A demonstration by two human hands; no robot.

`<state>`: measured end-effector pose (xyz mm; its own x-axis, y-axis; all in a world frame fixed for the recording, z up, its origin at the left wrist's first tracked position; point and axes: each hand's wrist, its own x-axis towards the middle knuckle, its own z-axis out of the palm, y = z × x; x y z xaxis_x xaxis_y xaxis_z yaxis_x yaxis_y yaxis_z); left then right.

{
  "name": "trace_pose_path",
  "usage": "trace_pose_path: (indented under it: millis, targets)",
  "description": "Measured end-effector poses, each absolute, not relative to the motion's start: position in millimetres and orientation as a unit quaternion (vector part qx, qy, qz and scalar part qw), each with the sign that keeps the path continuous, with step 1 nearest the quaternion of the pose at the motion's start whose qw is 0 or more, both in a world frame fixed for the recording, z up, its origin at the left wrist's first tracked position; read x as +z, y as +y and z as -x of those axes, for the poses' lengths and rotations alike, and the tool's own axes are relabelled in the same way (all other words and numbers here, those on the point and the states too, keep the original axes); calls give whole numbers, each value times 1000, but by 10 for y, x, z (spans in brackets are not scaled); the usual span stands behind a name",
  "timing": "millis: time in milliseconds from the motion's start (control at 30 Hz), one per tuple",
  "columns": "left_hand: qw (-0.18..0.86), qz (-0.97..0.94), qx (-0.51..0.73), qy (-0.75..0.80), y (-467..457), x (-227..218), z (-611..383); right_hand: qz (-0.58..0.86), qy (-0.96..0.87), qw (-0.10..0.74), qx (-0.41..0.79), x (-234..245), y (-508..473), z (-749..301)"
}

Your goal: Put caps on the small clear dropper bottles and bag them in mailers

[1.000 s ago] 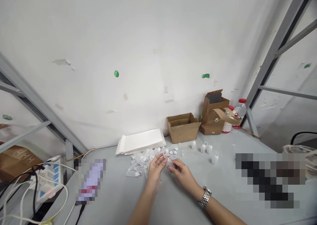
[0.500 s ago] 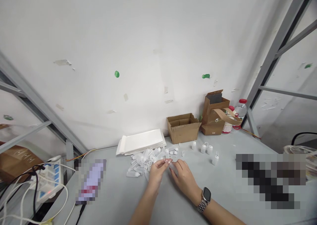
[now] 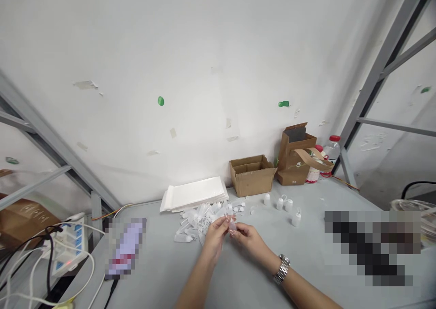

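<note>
Between my fingertips is a small translucent plastic bottle (image 3: 232,226), held above the grey table. My left hand (image 3: 217,232) pinches its upper end, where fingers hide the cap area. My right hand (image 3: 248,237) grips the bottle's lower part from the right, a metal-band watch on that wrist. Just behind my left hand lies a heap of loose small plastic bottles and pale parts (image 3: 200,219). To the right several capped bottles stand upright, among them one with a looped strap on its cap (image 3: 296,218).
Along the wall lie a stack of white sheets or bags (image 3: 195,194), an open cardboard box (image 3: 254,177) and a brown paper bag (image 3: 295,164). A power strip with cables (image 3: 70,245) is at left. Blurred-out items lie on both sides of the grey table (image 3: 163,277).
My right hand has turned, its palm side rolling so the watch face no longer shows. The bottle between the hands now points more upright. My left hand has barely moved.
</note>
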<state>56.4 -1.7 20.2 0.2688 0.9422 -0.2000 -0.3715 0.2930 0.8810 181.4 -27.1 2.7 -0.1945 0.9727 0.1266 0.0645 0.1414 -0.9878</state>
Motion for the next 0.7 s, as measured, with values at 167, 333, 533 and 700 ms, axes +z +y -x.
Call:
trace_pose_path:
  millis: [167,333,533,700]
  targets:
    - [686,-403,454,399,-9,197,-552,490,-621,467,395,25,-289,-1826]
    - [649,-437,458,422,0,125,-539,527,-695,462,159,-63,-334,-1804]
    - [632,-473,455,412,-70,186,-589,496,-705,467,197,-17,-338,-1828]
    - [629,-467,468,409,-80,259,-580,488,-595,489,411,35,-280,-1814]
